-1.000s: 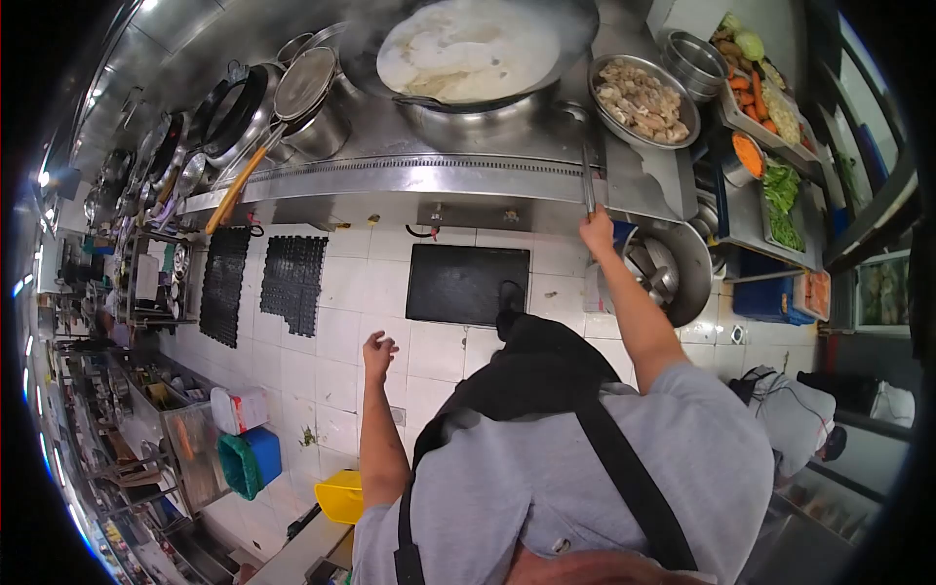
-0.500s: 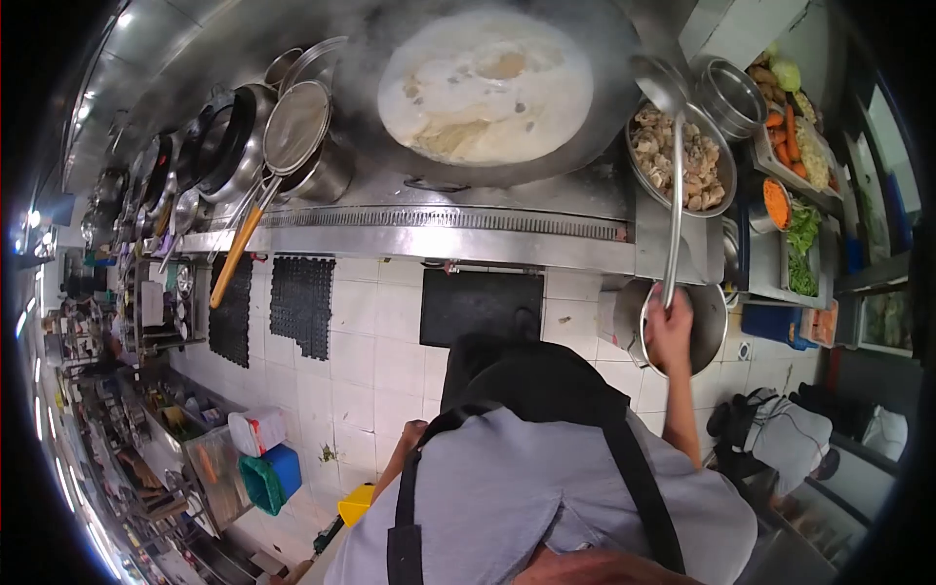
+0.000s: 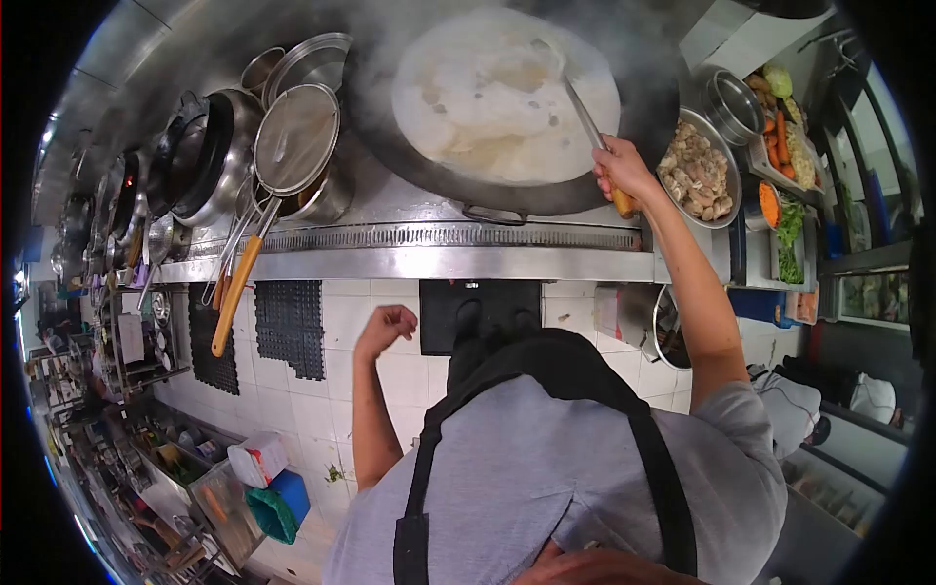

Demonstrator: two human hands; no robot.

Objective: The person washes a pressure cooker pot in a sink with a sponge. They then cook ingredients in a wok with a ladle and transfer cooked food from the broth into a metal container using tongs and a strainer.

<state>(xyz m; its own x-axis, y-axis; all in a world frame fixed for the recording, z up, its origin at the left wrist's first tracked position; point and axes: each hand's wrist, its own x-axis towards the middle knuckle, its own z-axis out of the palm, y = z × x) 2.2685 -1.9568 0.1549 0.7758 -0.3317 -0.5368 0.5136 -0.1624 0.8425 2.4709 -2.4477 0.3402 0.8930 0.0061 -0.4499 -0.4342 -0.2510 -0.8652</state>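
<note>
My right hand (image 3: 624,174) is closed round the handle of a ladle (image 3: 585,114) over the near right rim of a large wok (image 3: 429,183). The ladle's bowl end dips into the foamy, whitish liquid (image 3: 502,117) in the wok and is mostly hidden. An orange-brown handle end shows below my fist. My left hand (image 3: 387,327) hangs in the air in front of the stove edge, fingers loosely bent and apart, holding nothing. Just right of my right hand stands a metal bowl of cut meat pieces (image 3: 697,171).
Steam rises from the wok. On the left stand a wooden-handled strainer (image 3: 295,141) and several metal pots (image 3: 229,146). Trays of carrots (image 3: 780,141) and greens (image 3: 790,239) are at right. Below the counter is a tall pot (image 3: 673,336); a black mat (image 3: 439,317) lies on the floor.
My right hand has moved up and forward from above the floor pot to the wok, bringing the ladle's bowl into the liquid. My left hand has risen from beside my body toward the stove.
</note>
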